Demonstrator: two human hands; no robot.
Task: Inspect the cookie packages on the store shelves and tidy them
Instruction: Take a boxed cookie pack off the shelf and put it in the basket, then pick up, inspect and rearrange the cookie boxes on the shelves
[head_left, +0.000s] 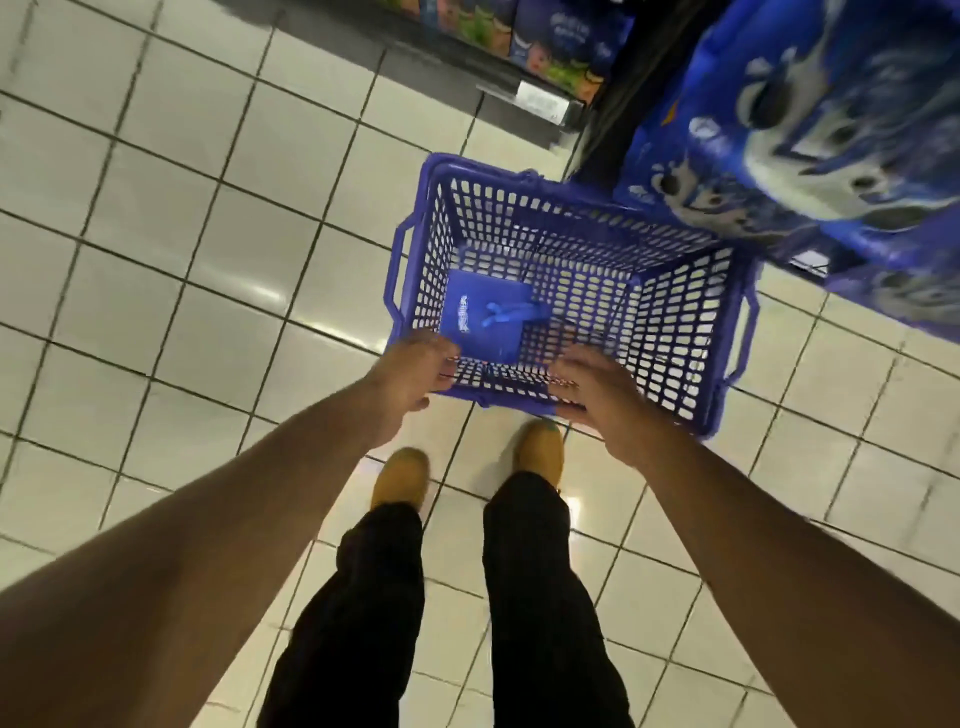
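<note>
Both grips are on the near rim of a blue plastic shopping basket (566, 291): the left hand (410, 376) curls its fingers over the rim toward the near-left corner, and the right hand (597, 397) does the same further right, fingers hooked through or over the lattice wall. The frame is blurred, so whether the basket stands on the tiled floor (182, 234) or hangs just above it cannot be told. Inside, on the basket bottom toward its left side, lies one flat blue package (480, 322) (its print is too smeared to read). The cookie packages (810, 140), blue bags with dark sandwich biscuits pictured on them, sit stacked on the store shelf at the upper right, overhanging the far right corner of the basket. A lower shelf (535, 88) with other coloured packs runs along the top of the view. The person's tan shoes (540, 449) stand just behind the basket.

The risks, as a judgement: the basket's far right corner is close under the stacked bags, so lifting or swinging it upward could knock the front bags askew or off the shelf. Held only by one long side, the basket would tilt away and the loose package inside would slide to the far wall. The feet are close enough that a dropped basket would land on the toes.
</note>
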